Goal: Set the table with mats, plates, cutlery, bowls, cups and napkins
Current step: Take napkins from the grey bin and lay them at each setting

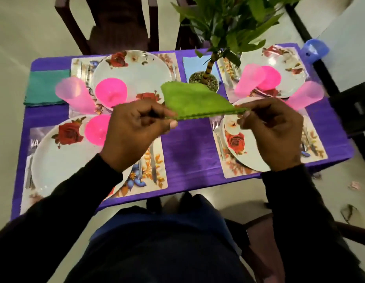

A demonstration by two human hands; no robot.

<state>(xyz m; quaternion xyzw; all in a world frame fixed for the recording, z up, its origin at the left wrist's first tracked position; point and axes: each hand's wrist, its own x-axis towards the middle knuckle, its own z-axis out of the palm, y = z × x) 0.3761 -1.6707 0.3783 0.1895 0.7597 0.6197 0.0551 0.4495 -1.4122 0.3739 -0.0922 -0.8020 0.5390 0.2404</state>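
Purple cloth (187, 152) over the worktop, darker patch near the middle. Potted plant (228, 23) at the far centre: long green leaves, banded stem rising from a small round pot (204, 81) filled with pebbles. Dark wooden chair (116, 23) beyond the far edge, on the left. Another dark chair (355, 107) at the right side, partly cut off. Blue plastic item (315, 50) just off the far right corner, blurred. Pale tiled floor (24, 33) all round. Dark strip (312, 45) running diagonally across the floor at upper right. Small scrap (354, 185) and a sandal-like shape (349, 214) on the floor at lower right, unclear.
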